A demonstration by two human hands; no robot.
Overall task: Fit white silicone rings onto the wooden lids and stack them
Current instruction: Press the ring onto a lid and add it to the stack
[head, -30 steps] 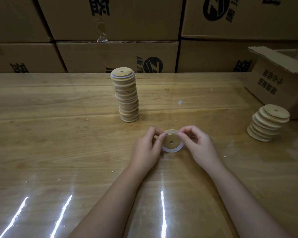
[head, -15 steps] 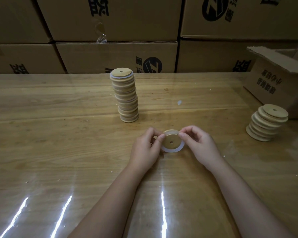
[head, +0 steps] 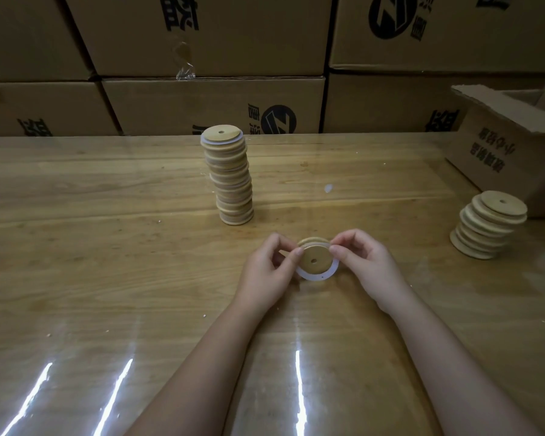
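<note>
Both hands held one wooden lid [head: 315, 258] with its white silicone ring [head: 310, 277], near the centre of the table [head: 107, 247].

Left hand [head: 266, 272] pinched the lid's left edge between curled fingertips and thumb; right hand [head: 364, 265] pinched the right edge the same way. The lid was tilted, its face with the small centre hole turned toward the camera. The ring showed as a white band round the lid's lower rim, looping a little below it; whether it was fully seated could not be told. A tall stack of ringed lids [head: 230, 180] stood just beyond the hands, slightly left, with a white ring edge showing under its top lid. A shorter leaning stack of lids [head: 488, 228] sat well apart at the right, beside an open carton [head: 510, 152]. Closed cartons [head: 214, 105] lined the far edge of the table.
</note>
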